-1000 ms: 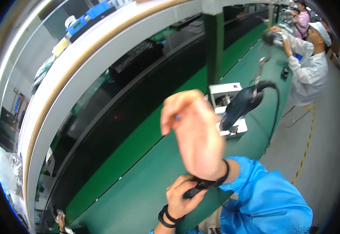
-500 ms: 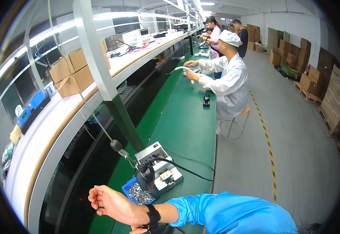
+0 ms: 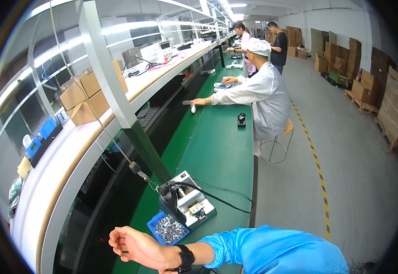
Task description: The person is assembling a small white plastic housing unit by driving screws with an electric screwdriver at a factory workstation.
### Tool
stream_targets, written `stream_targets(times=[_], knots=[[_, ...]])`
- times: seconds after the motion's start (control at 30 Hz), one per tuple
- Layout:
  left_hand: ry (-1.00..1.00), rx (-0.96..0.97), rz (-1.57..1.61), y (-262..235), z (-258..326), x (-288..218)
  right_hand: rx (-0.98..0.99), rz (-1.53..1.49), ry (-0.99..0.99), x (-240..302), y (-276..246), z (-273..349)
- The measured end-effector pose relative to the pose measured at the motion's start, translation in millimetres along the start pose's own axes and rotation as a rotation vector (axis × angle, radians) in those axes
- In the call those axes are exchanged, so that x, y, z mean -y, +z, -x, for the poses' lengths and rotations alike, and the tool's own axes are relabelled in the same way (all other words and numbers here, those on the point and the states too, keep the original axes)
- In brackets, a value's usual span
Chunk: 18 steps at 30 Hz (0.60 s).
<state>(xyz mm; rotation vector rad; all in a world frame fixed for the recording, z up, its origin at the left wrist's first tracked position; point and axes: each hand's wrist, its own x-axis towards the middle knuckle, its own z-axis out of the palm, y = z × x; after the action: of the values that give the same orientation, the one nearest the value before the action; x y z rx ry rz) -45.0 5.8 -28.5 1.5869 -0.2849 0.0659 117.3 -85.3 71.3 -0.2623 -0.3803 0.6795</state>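
Note:
My right arm, in a bright blue sleeve, reaches in from the lower right. My right hand (image 3: 139, 246) is palm up, fingers loosely curled and apart, holding nothing. A black strap (image 3: 186, 258) circles its wrist. Below the strap, at the picture's lower edge, shows a sliver of skin, seemingly my left hand (image 3: 168, 272); its fingers are hidden. Just beyond my right hand sits a blue bin (image 3: 154, 228) of small shiny metal parts (image 3: 169, 229). Beside the bin hangs a black hand tool (image 3: 171, 206) with a coiled cord, in front of a grey-white bench machine (image 3: 201, 212).
A green bench (image 3: 221, 150) runs away beside a dark conveyor and a white shelf (image 3: 66, 150). A steel post (image 3: 103, 64) and a hanging cable balancer (image 3: 135, 167) stand close. A white-coated co-worker (image 3: 272, 91) sits at the bench. A small black object (image 3: 241, 119) lies nearer.
My right hand and strap have shifted slightly right and down in the picture. Less of my left hand's fingers shows. The co-worker has stretched an arm left toward a white item.

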Motion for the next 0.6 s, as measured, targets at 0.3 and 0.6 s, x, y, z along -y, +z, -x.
stream_targets(times=[0.3, 0.6], knots=[[0.610, 0.061, -0.220, -7, -48, 52, -0.161, 0.095, -0.105, 4, -35, 8], [-0.106, -0.027, -0.022, -17, -25, 56, -0.430, 0.301, -0.144, -28, -114, 21]])
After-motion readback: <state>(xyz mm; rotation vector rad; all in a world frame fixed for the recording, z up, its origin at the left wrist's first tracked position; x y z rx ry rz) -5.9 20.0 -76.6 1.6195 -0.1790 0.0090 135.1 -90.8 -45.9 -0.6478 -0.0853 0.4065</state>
